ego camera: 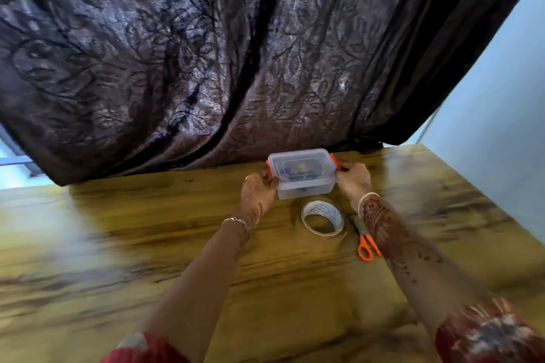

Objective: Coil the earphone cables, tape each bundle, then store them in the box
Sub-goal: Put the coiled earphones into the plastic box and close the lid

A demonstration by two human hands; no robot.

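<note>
Hanging across the far side, a dark leaf-patterned curtain (206,53) is filling most of the view and meeting the back edge of the wooden table (118,244). Most of the open wood is lying toward nine and six o'clock, while the table's right edge is running close by at three o'clock. The box (306,188), a clear plastic tub with its lid on and orange clips at both short ends, is sitting at twelve o'clock just before the curtain, with dark, blurred contents showing through. The left hand (258,190) is gripping its nine o'clock end, fingers curled at the clip. The right hand (354,178) is gripping the three o'clock end likewise. A tape roll (327,211) is lying just at the box's six o'clock, between the wrists. Orange-handled scissors (362,237) are lying at the roll's four o'clock, beside the right forearm.
</note>
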